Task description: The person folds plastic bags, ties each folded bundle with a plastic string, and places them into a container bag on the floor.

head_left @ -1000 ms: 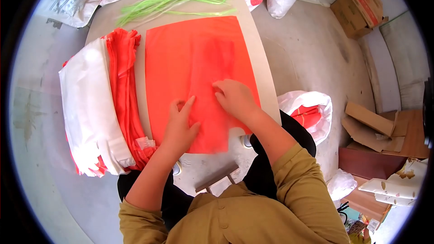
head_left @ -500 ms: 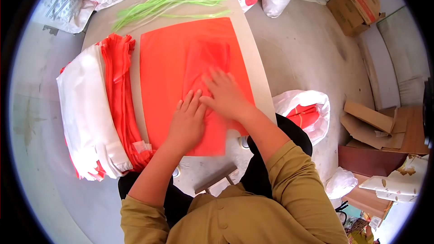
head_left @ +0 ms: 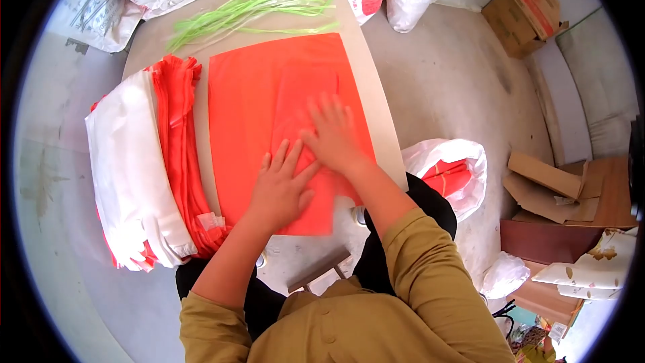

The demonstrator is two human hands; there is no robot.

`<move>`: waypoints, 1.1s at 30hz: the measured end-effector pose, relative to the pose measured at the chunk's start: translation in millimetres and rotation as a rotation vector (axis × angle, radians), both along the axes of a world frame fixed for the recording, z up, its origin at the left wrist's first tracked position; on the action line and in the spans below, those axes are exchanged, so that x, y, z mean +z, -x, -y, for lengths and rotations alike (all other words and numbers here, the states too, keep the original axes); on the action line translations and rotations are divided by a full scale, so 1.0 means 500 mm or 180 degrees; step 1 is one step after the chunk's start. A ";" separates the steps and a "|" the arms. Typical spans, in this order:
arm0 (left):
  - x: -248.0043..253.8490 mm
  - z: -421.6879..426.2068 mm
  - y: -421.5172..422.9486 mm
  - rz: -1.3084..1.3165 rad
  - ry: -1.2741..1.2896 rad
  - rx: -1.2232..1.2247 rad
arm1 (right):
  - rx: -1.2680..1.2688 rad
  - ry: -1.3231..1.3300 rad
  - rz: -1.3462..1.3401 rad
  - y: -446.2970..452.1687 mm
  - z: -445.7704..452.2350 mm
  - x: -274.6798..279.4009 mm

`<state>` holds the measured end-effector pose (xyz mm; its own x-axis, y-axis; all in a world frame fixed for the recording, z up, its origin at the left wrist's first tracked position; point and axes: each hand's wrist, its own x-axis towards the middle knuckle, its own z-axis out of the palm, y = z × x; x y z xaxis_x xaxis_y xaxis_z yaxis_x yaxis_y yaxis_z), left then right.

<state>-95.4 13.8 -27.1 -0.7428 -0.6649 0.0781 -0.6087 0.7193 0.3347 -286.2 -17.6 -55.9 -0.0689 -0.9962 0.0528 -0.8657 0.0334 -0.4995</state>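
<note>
Head cam's got red cloth (head_left: 259,111) spread on the bench (head_left: 368,87), bottom end poking past the near edge, left hand (head_left: 279,185) and blurry right hand (head_left: 332,138) palm-down over it, both grips released.

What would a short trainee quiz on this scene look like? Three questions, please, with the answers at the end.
1. True or false: the left hand and the right hand are both over the red cloth.
2. Choose one: what colour are the thin strips beyond the red cloth?
A. Blue
B. Green
C. Black
3. Fill in the blank: the white-and-red stack lies to the person's ____ of the red cloth.

Key: 1. True; 2. B; 3. left.
</note>
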 end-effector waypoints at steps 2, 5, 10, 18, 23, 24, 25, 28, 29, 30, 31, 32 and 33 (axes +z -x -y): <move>-0.001 0.000 -0.001 -0.0004 0.0034 -0.0020 | -0.0052 0.0312 -0.0270 0.003 -0.004 0.002; -0.018 0.000 -0.011 0.0064 -0.0097 0.0000 | 0.0934 0.0505 -0.0347 -0.020 -0.021 0.039; 0.014 0.006 -0.012 -0.0495 -0.0530 0.0140 | 0.0529 0.0141 -0.0821 0.009 0.012 -0.015; -0.042 0.043 -0.021 -0.1929 -0.1646 0.1663 | 0.0258 0.0206 -0.0373 -0.004 -0.032 -0.003; 0.000 0.065 -0.004 -0.2415 -0.3040 0.1980 | 0.0286 0.0322 -0.0567 -0.003 -0.036 -0.018; 0.003 0.066 -0.002 -0.2540 -0.3227 0.1984 | 0.0285 0.0336 -0.0584 -0.005 -0.038 -0.019; -0.008 0.067 0.001 -0.2831 -0.3386 0.1906 | 0.0283 0.0349 -0.0602 -0.007 -0.041 -0.019; -0.034 0.072 0.009 -0.3331 -0.3813 0.1826 | 0.0370 0.0345 -0.0556 -0.016 -0.047 -0.015; -0.030 0.074 0.009 -0.3244 -0.3924 0.1927 | 0.0392 0.0333 -0.0437 -0.019 -0.049 -0.012; -0.021 0.075 0.008 -0.3155 -0.4033 0.2028 | 0.0414 0.0320 -0.0317 -0.023 -0.050 -0.009; -0.007 0.076 0.006 -0.3123 -0.4124 0.2134 | 0.0438 0.0314 -0.0200 -0.025 -0.049 -0.004; 0.011 0.072 0.001 -0.3084 -0.4218 0.2248 | 0.0483 0.0285 -0.0072 -0.026 -0.049 0.000; 0.020 0.067 -0.003 -0.3044 -0.4312 0.2364 | 0.0528 0.0256 0.0058 -0.025 -0.049 0.004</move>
<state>-93.7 -19.9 -17.2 -0.3241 -0.7596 -0.5638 0.0911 -0.6183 0.7807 -273.6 6.7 -53.9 0.0944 -0.9866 0.1329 -0.8468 -0.1498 -0.5104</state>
